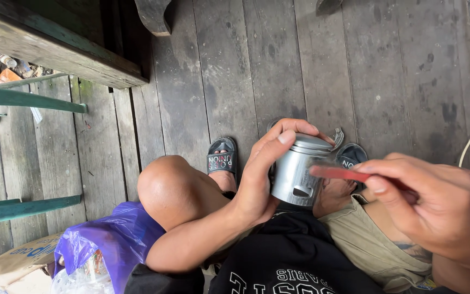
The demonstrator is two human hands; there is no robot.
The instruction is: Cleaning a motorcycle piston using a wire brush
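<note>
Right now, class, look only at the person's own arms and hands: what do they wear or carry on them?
Both arms are bare, with no sleeves reaching the forearms. The left hand and right hand wear no gloves, and no rings or watch are visible. The fingers are uncovered, with short nails. No markings show on either forearm.

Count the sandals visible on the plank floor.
2. One black sandal is on the foot left of the metal piston; the other black sandal shows just right of it, mostly hidden behind the piston and the right hand.
</note>
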